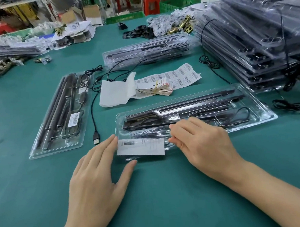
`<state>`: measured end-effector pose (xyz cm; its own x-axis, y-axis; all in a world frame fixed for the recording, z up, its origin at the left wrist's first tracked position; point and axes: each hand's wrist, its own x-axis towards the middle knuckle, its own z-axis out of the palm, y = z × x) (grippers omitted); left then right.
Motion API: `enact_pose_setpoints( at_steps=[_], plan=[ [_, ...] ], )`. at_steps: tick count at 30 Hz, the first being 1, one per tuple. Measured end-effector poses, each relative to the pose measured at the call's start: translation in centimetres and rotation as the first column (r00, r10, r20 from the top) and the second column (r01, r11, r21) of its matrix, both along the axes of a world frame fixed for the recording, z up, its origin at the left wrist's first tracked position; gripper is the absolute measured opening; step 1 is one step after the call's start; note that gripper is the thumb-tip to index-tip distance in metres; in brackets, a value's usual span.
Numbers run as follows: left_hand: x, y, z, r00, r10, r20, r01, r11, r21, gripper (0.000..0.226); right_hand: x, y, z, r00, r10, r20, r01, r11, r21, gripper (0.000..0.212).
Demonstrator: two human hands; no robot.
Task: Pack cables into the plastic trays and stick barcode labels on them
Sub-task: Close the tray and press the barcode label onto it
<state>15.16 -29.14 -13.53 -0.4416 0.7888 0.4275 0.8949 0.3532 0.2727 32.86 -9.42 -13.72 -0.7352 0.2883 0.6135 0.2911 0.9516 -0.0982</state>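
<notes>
The clear plastic tray (263, 110) being worked on lies slantwise on the green table (167, 199) just in front of the person, already filled with long black bars (193, 102) and a looped cable (241, 114), and a white label (140, 147) sits on its near left end. The left hand (97, 178) is spread flat, straight fingers against the tray's left edge and thumb at its near edge, steadying it. The right hand (201, 142) rests on top with its fingertips at the label's right edge; whether it pinches that edge or only presses it down cannot be told. The tray looks like thin, light, glossy plastic that probably flexes and slides easily on the mat, so it is best braced at the rim, as the left hand does, and not squeezed over the hollow pockets. The label seems limp paper, likely to crease; smoothing it outward from one end should serve. A finished tray (48, 136) lies to the left, a barcode sheet (180, 77) beyond, and stacked trays (255, 43) far right
</notes>
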Motion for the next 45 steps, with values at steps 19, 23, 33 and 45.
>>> enact_pose_setpoints(
  at_steps=[19,23,33,45],
  plan=[
    [2.4,1.5,0.1,0.973,-0.183,-0.143,0.171,0.981,-0.096,0.049,0.0,-0.1,-0.1,1.000,-0.018,-0.012,0.018,1.000,-0.005,0.022],
    [2.5,2.0,0.4,0.960,-0.246,-0.136,0.220,0.958,-0.187,0.053,0.0,0.0,-0.1,1.000,-0.017,-0.012,0.017,0.999,-0.027,0.024],
    [1.6,2.8,0.6,0.955,-0.295,0.023,0.286,0.898,-0.335,0.066,0.0,-0.1,0.3,0.999,-0.029,-0.032,0.026,0.996,-0.089,0.026],
    [1.4,2.9,0.9,0.965,-0.263,0.019,0.252,0.896,-0.366,0.056,1.8,-2.2,1.0,0.994,0.076,0.084,-0.087,0.987,0.137,0.027]
  ],
)
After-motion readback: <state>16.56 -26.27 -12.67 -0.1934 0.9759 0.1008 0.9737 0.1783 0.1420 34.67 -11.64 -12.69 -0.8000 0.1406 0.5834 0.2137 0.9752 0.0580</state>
